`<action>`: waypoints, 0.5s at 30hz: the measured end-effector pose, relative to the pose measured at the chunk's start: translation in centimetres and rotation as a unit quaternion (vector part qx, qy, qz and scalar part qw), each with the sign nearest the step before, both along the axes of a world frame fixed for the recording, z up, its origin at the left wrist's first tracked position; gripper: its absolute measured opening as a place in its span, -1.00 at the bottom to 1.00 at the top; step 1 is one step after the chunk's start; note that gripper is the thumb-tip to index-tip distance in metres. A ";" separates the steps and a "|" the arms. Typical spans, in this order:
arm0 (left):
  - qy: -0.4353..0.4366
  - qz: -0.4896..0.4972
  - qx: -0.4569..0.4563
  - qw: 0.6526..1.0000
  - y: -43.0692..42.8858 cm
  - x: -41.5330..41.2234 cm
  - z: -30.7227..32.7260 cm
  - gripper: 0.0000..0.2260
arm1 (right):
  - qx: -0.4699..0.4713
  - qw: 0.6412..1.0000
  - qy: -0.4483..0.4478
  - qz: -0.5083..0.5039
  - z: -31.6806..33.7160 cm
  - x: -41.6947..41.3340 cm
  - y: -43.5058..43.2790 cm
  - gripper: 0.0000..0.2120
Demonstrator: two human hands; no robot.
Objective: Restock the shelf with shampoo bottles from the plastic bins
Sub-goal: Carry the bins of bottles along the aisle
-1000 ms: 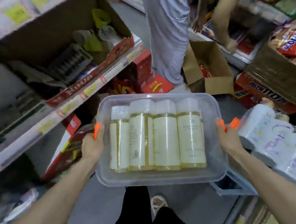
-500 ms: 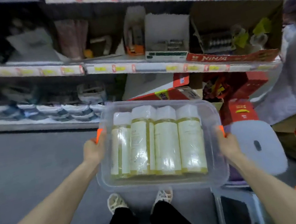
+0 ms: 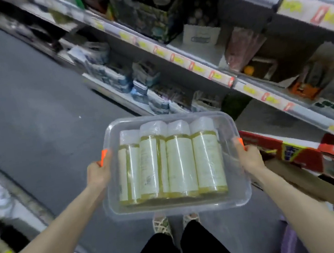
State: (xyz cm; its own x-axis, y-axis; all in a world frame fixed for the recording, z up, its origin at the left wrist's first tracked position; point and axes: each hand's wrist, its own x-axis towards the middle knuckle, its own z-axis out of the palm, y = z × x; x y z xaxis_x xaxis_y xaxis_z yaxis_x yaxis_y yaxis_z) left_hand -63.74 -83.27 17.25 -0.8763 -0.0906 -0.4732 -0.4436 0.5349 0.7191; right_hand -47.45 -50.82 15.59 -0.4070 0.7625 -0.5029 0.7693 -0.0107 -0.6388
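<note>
I carry a clear plastic bin [image 3: 240,193] at waist height in front of me. Several shampoo bottles [image 3: 180,161] with white caps, white labels and yellow liquid lie side by side in it, wrapped in film. My left hand [image 3: 98,175] grips the bin's left rim, thumb on top. My right hand [image 3: 249,155] grips the right rim the same way. The shelf [image 3: 217,75] with yellow and red price tags runs diagonally on the right, stocked with boxes and packs.
The grey aisle floor [image 3: 28,103] stretches ahead on the left. Red cartons [image 3: 295,150] and a brown cardboard flap [image 3: 313,186] stand low on the right. Another shelf edge [image 3: 5,194] lines the lower left. My feet [image 3: 176,222] show below the bin.
The view has swung left along the aisle; the shelf now runs diagonally on the right and the other person is out of sight. Both hands keep their grip on the bin.
</note>
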 end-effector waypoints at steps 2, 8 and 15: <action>-0.004 0.030 -0.005 1.000 -2.3 -1.6 -0.1 -0.51 | -0.003 1.000 0.002 0.028 -0.3 -4.3 -0.9 -0.40; -0.020 0.116 -0.004 0.993 -6.6 -6.2 -1.1 -0.53 | -0.006 0.992 0.012 0.126 -2.0 -16.0 -2.2 -0.54; -0.051 0.217 -0.008 0.975 -9.0 -12.8 -2.4 -0.47 | 0.007 0.971 -0.007 0.240 -3.5 -29.8 -3.5 -0.56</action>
